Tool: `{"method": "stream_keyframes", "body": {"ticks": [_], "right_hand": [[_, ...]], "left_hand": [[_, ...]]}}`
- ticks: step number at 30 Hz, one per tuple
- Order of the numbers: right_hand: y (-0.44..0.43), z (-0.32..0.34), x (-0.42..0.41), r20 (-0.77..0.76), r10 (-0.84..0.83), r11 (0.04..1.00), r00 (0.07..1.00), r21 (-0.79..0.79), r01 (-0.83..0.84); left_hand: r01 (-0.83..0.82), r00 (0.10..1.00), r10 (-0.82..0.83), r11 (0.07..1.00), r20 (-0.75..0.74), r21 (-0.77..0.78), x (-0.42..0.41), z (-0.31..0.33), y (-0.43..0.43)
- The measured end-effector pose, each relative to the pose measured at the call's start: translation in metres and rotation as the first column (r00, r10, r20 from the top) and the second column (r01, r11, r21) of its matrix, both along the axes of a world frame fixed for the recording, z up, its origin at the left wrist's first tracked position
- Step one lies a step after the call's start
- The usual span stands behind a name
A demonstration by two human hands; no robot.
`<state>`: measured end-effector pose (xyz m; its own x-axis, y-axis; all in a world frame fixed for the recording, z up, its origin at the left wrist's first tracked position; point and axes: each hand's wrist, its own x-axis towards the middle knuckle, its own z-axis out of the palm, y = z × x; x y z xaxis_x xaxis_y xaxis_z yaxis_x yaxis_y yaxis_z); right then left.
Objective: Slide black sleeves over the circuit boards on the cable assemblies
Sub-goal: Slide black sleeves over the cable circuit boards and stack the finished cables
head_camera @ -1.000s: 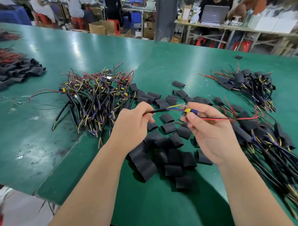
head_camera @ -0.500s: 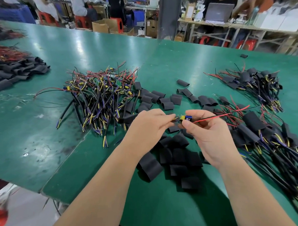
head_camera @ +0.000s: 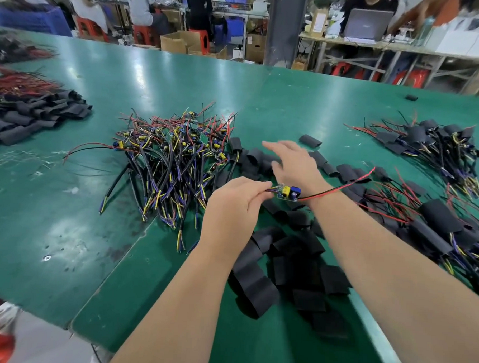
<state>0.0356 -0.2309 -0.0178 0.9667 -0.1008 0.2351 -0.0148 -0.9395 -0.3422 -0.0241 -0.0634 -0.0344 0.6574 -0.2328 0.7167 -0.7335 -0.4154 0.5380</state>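
Note:
My left hand [head_camera: 233, 203] pinches the wire end of a cable assembly whose small circuit board [head_camera: 288, 193], with a yellow and a blue part, sticks out to the right; its red and black wires [head_camera: 342, 186] trail right. My right hand [head_camera: 295, 161] is stretched forward with fingers spread, blurred, above the loose black sleeves [head_camera: 257, 158] at the far middle, holding nothing. More black sleeves [head_camera: 292, 266] lie in a heap between my forearms.
A tangle of bare cable assemblies [head_camera: 173, 162] lies left of my hands. Sleeved assemblies are piled at the right [head_camera: 436, 225] and far right [head_camera: 432, 143]. Another sleeve heap [head_camera: 30, 117] sits far left. The green table's [head_camera: 66, 228] front edge runs near me. People work behind.
My right hand let go of the circuit board and moved forward over the loose sleeves. My left hand now holds the assembly alone.

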Motion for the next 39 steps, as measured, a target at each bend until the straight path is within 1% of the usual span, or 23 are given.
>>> {"method": "stream_keyframes", "body": {"ticks": [2,5,6,7,9,11,13,17,20,23,24,27,28,29,30,33,34,36,37,39], "right_hand": [[0.005,-0.005,0.024,-0.114,0.004,0.999,0.993,-0.044,-0.01],[0.009,-0.014,0.043,-0.32,0.029,0.99,0.947,-0.124,-0.073],[0.009,-0.014,0.044,-0.34,0.041,0.986,0.939,-0.136,-0.093],[0.009,-0.013,0.043,-0.316,0.055,0.986,0.947,-0.132,-0.101],[0.008,-0.007,0.035,-0.219,0.095,0.988,0.971,-0.096,-0.119],[0.005,0.0,0.021,-0.159,0.16,0.985,0.974,-0.033,-0.167],[-0.001,0.006,0.004,-0.112,0.189,0.982,0.976,0.042,-0.185],[-0.005,0.015,-0.028,-0.032,0.117,0.985,0.993,0.132,-0.112],[-0.002,0.029,-0.053,-0.035,0.084,0.963,0.996,0.259,-0.072],[-0.008,0.039,-0.083,0.07,0.09,0.961,0.993,0.255,-0.105],[-0.009,0.041,-0.095,0.103,0.052,0.961,0.993,0.266,-0.078],[-0.011,0.036,-0.13,0.213,-0.069,0.978,0.975,0.209,0.023],[-0.009,0.032,-0.141,0.212,-0.096,0.972,0.973,0.232,0.045],[-0.007,0.027,-0.15,0.179,-0.108,0.963,0.978,0.265,0.058],[-0.004,0.021,-0.157,0.126,-0.112,0.959,0.986,0.275,0.074],[-0.002,0.004,-0.166,-0.035,-0.077,0.968,0.996,0.239,0.083],[-0.001,0.002,-0.167,-0.076,-0.054,0.96,0.996,0.27,0.073],[-0.001,-0.001,-0.167,-0.116,-0.003,0.924,0.993,0.378,0.047],[-0.003,-0.002,-0.168,-0.125,0.013,0.912,0.992,0.407,0.04],[-0.008,-0.003,-0.17,-0.112,0.004,0.914,0.994,0.405,0.042]], "left_hand": [[0.0,1.0,0.0,1.0,0.017,-0.004,0.0,0.0,0.0],[-0.005,1.0,0.006,1.0,0.019,-0.006,0.001,0.0,0.002],[-0.01,1.0,0.01,1.0,0.016,-0.006,0.002,0.0,0.003],[-0.013,1.0,0.013,1.0,0.016,-0.01,0.002,0.0,0.003],[-0.013,1.0,0.014,1.0,0.025,-0.025,0.002,0.0,0.002],[-0.01,0.999,0.012,0.999,0.035,-0.034,0.002,0.001,0.002],[-0.02,0.999,0.021,0.999,0.034,-0.037,0.002,0.001,0.002],[-0.037,0.999,0.039,0.997,0.028,-0.06,0.001,0.002,0.004],[-0.044,0.999,0.047,0.994,0.025,-0.102,0.0,0.003,0.005],[-0.066,0.997,0.07,0.991,0.031,-0.116,0.0,0.003,0.006],[-0.062,0.997,0.067,0.991,0.035,-0.117,0.0,0.003,0.006],[-0.044,0.998,0.049,0.992,0.036,-0.118,-0.001,0.003,0.005],[-0.042,0.998,0.046,0.993,0.035,-0.114,-0.001,0.003,0.005],[-0.039,0.999,0.043,0.993,0.033,-0.11,-0.001,0.003,0.005],[-0.036,0.999,0.039,0.994,0.031,-0.107,-0.002,0.003,0.004],[-0.022,1.0,0.023,0.995,0.016,-0.101,-0.003,0.003,0.004],[-0.017,1.0,0.019,0.995,0.013,-0.096,-0.004,0.003,0.004],[-0.011,1.0,0.012,0.996,0.013,-0.086,-0.005,0.003,0.005],[-0.007,1.0,0.008,0.997,0.013,-0.083,-0.005,0.003,0.005],[-0.001,1.0,0.001,0.997,0.01,-0.078,-0.005,0.004,0.006]]}}
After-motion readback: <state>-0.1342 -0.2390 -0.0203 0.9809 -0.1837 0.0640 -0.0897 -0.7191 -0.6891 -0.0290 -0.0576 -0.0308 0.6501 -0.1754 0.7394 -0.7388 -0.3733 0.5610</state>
